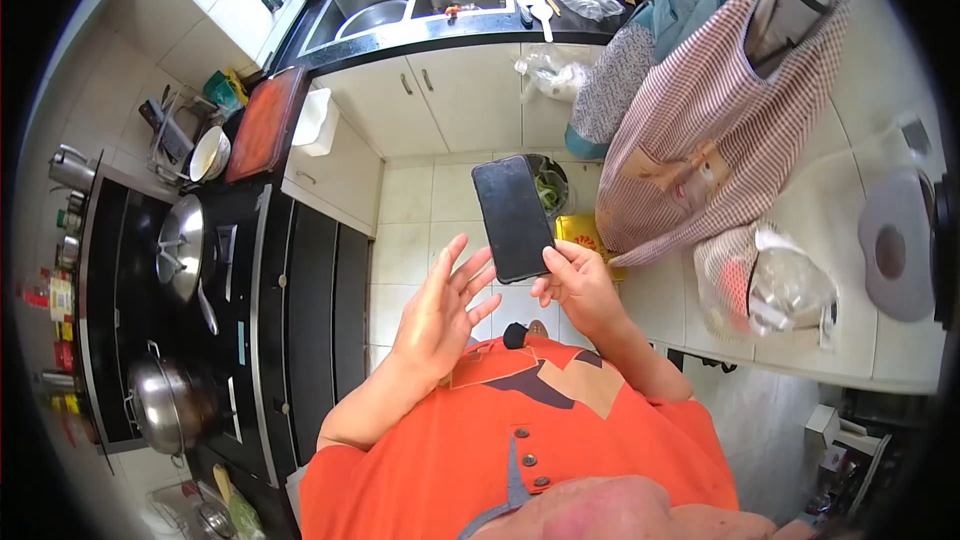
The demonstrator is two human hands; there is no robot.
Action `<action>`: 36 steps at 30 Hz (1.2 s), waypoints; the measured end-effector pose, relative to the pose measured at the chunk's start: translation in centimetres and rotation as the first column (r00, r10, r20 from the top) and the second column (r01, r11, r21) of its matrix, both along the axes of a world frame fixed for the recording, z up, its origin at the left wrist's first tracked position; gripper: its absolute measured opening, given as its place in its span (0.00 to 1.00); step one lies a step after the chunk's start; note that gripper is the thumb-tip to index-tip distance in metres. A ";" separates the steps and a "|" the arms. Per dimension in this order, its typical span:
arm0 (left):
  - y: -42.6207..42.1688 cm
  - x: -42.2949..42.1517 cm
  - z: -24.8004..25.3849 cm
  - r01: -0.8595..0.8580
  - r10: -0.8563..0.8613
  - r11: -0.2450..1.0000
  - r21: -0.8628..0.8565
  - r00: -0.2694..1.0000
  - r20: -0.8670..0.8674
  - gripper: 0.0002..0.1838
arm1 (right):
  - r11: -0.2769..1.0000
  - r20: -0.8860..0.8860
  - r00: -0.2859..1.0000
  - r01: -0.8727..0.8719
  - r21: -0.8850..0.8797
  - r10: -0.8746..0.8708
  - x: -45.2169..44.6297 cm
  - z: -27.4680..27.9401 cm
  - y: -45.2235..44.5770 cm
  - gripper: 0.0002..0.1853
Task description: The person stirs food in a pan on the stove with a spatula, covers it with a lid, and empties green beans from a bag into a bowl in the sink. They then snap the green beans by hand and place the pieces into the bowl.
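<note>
ok so your right hand (582,292) has its fingers gripping the phone (508,232) by a lower corner, left hand (428,318) open just beside it, screen (514,205) dark, looks barely started, can't tell what's left

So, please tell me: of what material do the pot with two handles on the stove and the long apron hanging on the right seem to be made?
The pot looks like polished metal, probably stainless steel: it is silvery, with bright reflections. The apron seems to be woven fabric, perhaps cotton, matt and checked; its soft folds suggest cloth, but the exact fibre cannot be told.
</note>
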State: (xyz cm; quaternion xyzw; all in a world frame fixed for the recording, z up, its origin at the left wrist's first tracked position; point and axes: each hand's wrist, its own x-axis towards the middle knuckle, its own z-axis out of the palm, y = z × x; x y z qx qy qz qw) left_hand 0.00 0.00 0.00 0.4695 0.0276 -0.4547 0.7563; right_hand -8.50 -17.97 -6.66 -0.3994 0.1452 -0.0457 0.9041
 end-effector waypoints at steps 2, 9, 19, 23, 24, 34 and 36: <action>1.4 0.1 0.9 -0.051 0.050 0.997 0.052 0.999 0.013 0.34 | 0.999 -0.009 0.999 0.031 0.044 -0.031 0.6 -1.1 1.6 0.10; -2.8 15.3 -1.8 0.023 -0.026 0.994 -0.103 0.999 -0.024 0.33 | 0.985 -0.127 0.977 0.172 0.014 -0.169 15.4 -5.9 -4.9 0.09; -0.7 35.4 0.2 0.248 -0.238 0.938 -0.241 0.969 0.068 0.25 | 0.717 -0.129 0.706 0.682 -0.144 -0.697 31.3 -10.0 -14.4 0.08; -2.0 39.7 -0.5 0.280 -0.281 0.921 -0.271 0.959 0.034 0.22 | 0.614 -0.123 0.602 0.762 -0.208 -0.789 34.6 -11.4 -20.7 0.09; -2.5 40.7 -0.5 0.289 -0.288 0.921 -0.260 0.957 0.044 0.21 | 0.587 -0.119 0.576 0.777 -0.226 -0.809 35.4 -11.6 -22.3 0.09; -10.9 48.2 0.1 0.307 -0.281 0.927 -0.216 0.949 0.144 0.18 | 0.383 -0.051 0.381 0.903 -0.194 -0.923 42.0 -17.3 -38.7 0.11; -13.6 49.4 0.5 0.336 -0.313 0.917 -0.213 0.940 0.136 0.18 | 0.374 -0.077 0.366 0.911 -0.172 -0.927 43.0 -18.0 -41.4 0.10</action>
